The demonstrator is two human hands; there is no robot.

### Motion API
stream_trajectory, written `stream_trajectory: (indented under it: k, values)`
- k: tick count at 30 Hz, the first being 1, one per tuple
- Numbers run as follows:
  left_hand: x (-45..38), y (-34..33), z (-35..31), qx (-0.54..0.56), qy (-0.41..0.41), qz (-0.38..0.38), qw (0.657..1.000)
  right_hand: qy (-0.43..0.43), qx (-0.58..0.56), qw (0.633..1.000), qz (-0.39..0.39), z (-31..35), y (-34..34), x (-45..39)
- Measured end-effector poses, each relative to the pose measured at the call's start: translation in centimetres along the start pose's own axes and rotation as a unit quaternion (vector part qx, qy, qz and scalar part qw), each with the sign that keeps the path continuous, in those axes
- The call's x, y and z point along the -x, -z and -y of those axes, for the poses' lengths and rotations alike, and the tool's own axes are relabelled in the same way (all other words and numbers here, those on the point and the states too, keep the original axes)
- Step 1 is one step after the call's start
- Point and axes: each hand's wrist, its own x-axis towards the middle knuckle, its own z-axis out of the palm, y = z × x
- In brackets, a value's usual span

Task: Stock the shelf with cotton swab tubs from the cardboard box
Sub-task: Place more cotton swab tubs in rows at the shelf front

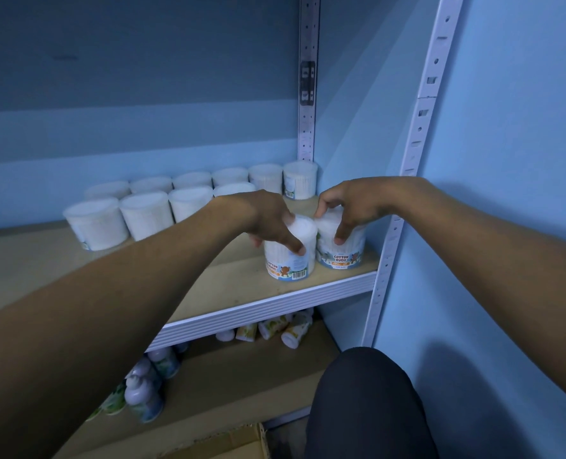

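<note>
Left hand (268,220) grips a tub (290,251) from above; right hand (351,207) grips a second tub (341,248) touching it. Both stand upright at the shelf (261,306) front right corner. Further tubs (149,213) line the rear edge.

Both bare arms are stretched forward, the left hand (268,220) and right hand (351,210) each curled downward in a grip.

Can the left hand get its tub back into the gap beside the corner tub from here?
Probably yes. The left hand grips its tub near the shelf front; bare board lies behind, up to the corner tub.
</note>
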Motion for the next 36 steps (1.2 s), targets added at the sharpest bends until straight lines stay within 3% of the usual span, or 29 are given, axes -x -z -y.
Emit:
stream_trajectory:
  k: [9, 17, 36]
  values:
    - [-0.4, 1.5, 0.6, -0.039, 0.001, 0.017, 0.999, -0.016, 0.029, 0.999, -0.010, 0.5, 1.0, -0.4]
    - [-1.3, 1.5, -0.3, -0.009, -0.027, 0.035, 0.999, -0.045, 0.070, 0.996, -0.015, 0.7, 0.3, -1.6]
    - [-1.2, 1.2, -3.7, -0.031, 0.092, 0.010, 0.995, -0.014, 0.059, 0.998, 0.004, -0.6, 0.3, -1.4]
